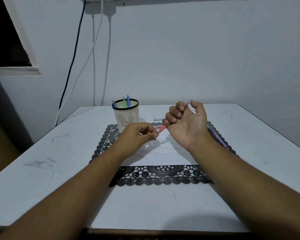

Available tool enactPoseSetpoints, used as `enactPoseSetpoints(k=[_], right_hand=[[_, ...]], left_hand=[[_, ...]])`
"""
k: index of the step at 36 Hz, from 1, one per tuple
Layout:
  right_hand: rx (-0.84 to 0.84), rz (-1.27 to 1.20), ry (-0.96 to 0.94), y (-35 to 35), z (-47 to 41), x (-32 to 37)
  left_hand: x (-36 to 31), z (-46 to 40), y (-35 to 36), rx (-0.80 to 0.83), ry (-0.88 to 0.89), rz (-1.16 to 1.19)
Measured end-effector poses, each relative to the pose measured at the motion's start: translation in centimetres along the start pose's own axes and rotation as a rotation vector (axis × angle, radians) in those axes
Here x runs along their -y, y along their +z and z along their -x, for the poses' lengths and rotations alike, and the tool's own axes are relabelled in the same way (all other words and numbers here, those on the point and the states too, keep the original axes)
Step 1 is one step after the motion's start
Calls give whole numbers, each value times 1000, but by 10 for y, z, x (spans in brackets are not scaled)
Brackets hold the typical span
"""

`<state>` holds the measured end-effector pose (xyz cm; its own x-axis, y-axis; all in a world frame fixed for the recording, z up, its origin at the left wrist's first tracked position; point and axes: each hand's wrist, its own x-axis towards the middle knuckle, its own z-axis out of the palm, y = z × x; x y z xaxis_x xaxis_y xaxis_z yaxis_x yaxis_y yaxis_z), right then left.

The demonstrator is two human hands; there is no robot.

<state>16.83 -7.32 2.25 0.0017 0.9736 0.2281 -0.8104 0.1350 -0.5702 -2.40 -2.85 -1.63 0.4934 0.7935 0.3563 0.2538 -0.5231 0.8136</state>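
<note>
My right hand (186, 124) is turned palm up above the mat, its fingers curled round a red pen (161, 128) that runs slantwise through the fist, its end sticking out by the thumb. My left hand (138, 135) is just left of the pen's lower tip and pinches a small thin part, too small to make out, between thumb and fingertips. Under both hands a white sheet of paper (163, 156) with faint rows of marks lies on a black lace mat (159, 175).
A cream mesh pen holder (126, 116) with a black rim stands at the mat's back left, holding blue and green pens. A purple pen (217, 137) lies on the mat's right edge. A small white eraser (157, 119) sits behind. Cables (93, 58) hang down the wall.
</note>
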Motion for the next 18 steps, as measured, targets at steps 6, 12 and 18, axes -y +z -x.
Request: enactPoseSetpoints(k=[6,12,18], right_hand=[[26,7,10,0,1,0],[62,64,11,1,1,3],[92,76,11,1,1,3]], left_hand=[[1,-1,0,22,-3,-16],[0,0,0,21,2,-28],[-3,2,-1,18,-1,-15]])
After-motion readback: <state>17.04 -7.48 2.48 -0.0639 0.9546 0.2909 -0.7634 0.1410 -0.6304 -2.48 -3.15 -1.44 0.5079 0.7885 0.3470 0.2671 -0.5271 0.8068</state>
